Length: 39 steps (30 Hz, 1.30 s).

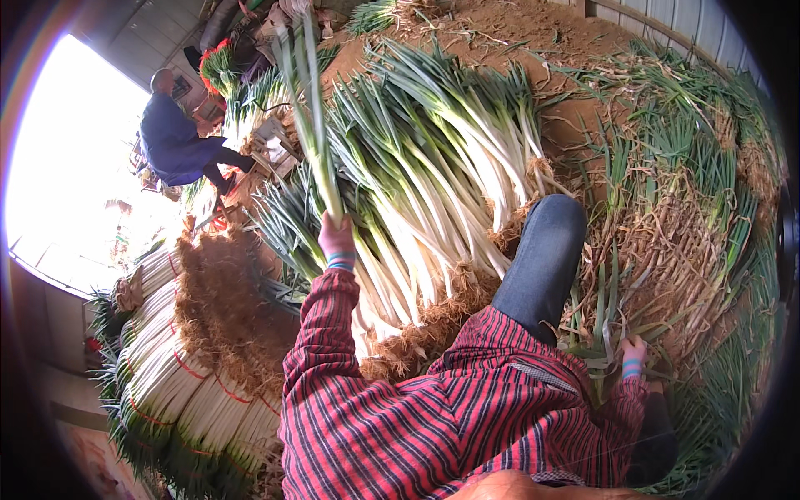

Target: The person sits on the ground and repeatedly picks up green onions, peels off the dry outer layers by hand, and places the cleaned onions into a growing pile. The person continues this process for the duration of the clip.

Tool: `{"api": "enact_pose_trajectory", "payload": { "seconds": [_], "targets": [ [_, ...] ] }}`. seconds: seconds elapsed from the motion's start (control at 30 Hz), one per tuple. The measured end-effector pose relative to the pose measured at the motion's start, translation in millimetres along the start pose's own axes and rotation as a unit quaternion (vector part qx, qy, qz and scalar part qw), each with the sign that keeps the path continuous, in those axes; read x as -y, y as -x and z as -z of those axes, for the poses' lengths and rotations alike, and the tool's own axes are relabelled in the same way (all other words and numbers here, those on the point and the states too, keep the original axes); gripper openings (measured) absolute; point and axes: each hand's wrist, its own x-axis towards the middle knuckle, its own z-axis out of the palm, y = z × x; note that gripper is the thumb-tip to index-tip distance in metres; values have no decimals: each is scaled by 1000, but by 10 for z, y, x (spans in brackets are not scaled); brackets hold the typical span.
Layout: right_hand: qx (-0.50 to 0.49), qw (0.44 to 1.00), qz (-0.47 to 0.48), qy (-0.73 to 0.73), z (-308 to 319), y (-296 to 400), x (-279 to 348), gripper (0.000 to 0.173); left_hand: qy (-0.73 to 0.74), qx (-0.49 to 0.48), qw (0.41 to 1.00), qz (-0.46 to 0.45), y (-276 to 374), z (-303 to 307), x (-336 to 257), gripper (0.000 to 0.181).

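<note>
My left hand [337, 236] is closed around the pale stalk of a leek-like green onion [320, 156], its green leaves pointing away towards the top of the view. Beneath and beside it lies a wide row of cleaned green onions [419, 219], white stalks and brown roots towards me. At the lower right, my right hand [633, 350] is beside stripped green leaves [603, 319]; whether it grips any of them is unclear. Uncleaned green onions [675, 250] with dry brown skins are heaped along the right side.
Bundles of green onions tied with red cord [181, 375] are stacked at the lower left. A co-worker in a blue garment [169, 134] sits at the upper left, near another bundle [219, 69]. Bare soil [494, 25] and a corrugated wall [687, 22] lie beyond.
</note>
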Motion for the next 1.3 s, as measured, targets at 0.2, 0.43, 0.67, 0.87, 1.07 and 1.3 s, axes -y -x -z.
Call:
{"api": "enact_pose_trajectory", "payload": {
  "seconds": [0.2,0.43,0.67,0.87,1.07,1.3],
  "targets": [
    [-20,990,70,-121,-284,-246,-1,30,-280,66,958,13,98,-129,1452,50],
    [44,998,9,33,-281,-263,892,32,422,260,861,116,591,-1778,-1756,39],
    [115,993,23,-7,-900,-848,1278,40,546,494,676,30,1743,-2868,-4005,37],
    [16,996,-3,-83,-1322,-1696,1181,35,522,595,539,288,2229,-3150,-4160,35],
    [-96,993,-62,5,-1961,-2626,950,47,480,609,551,308,2150,-3137,-4309,28],
    [109,977,-181,-32,-1675,-2912,1288,46,437,620,559,336,2173,-3238,-4276,23]
  ]
}}
